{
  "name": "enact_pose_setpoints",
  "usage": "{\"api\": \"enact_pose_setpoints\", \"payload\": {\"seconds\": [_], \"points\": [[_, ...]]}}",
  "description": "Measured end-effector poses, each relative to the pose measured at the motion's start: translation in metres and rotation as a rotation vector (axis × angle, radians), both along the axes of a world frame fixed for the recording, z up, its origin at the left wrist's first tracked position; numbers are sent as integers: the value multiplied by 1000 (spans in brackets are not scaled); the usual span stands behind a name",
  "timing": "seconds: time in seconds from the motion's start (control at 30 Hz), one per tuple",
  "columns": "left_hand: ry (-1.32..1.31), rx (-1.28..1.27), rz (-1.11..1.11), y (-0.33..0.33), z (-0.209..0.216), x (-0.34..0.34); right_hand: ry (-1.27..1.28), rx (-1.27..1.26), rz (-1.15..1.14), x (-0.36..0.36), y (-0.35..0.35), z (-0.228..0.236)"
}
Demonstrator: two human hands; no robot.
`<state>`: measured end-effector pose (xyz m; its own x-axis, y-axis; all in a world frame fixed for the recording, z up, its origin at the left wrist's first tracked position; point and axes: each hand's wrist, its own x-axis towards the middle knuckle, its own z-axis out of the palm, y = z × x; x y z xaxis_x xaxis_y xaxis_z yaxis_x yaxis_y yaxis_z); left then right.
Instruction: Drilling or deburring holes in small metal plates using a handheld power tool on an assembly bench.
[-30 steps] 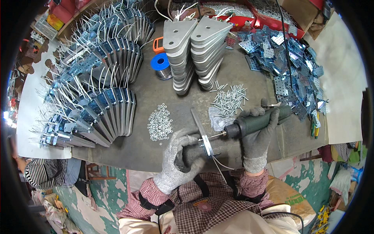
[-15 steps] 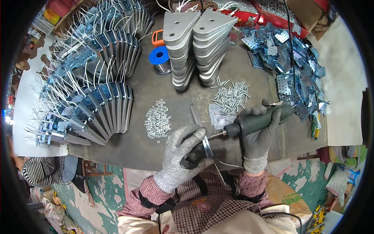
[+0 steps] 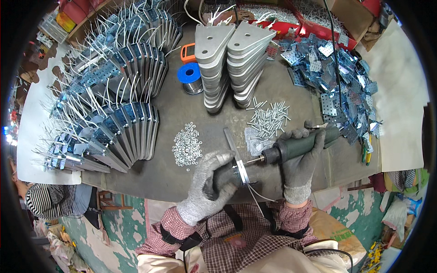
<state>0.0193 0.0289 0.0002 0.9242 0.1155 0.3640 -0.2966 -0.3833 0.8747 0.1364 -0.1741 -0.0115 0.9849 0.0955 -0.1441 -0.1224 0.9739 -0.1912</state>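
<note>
In my gloved left hand [image 3: 210, 178] a flat grey metal plate [image 3: 233, 144] stands on edge, the fingers closed on its left side. White wires [image 3: 256, 196] trail from the plate's near end. My gloved right hand [image 3: 298, 170] is wrapped around a dark green electric screwdriver [image 3: 302, 146], its bit pointing left at the plate. The bit's tip is close to the plate; I cannot tell whether it touches. Beyond the screwdriver lies a heap of screws [image 3: 271, 119], with a clear bag of small parts [image 3: 257, 143] nearer. Nuts [image 3: 187, 143] are piled left of the plate.
Two stacks of grey metal plates [image 3: 214, 54] stand at the back, beside a blue-flanged solder spool [image 3: 189, 75]. Finished-looking wired plates [image 3: 132, 127] fan out along the left. Perforated blue metal brackets [image 3: 334, 86] are heaped right, near green-handled pliers [image 3: 367, 150].
My left hand has shifted slightly, its fingers drawing back from the plate's far side. The screwdriver remains nearly in place, and the view has shifted a little.
</note>
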Motion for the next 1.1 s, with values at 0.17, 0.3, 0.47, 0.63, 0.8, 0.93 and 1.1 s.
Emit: {"api": "enact_pose_setpoints", "payload": {"seconds": [0.17,0.3,0.47,0.63,0.8,0.93,1.1], "points": [[-196,350,-63,15,3,14,0,-26,-2,-1,0,-2],[-214,357,-57,10,1,12,30,0,-16,-3,-1,-2],[-135,375,-117,9,9,19,11,-22,-16,-1,-4,2],[-66,267,-69,8,4,19,-110,-21,13,2,1,-2],[-106,230,-68,9,0,15,-169,-57,-23,-6,-1,11],[-159,281,-72,10,0,17,-265,97,32,-6,-8,16],[-212,265,-52,7,-3,17,-285,99,60,-4,-19,21]]}}
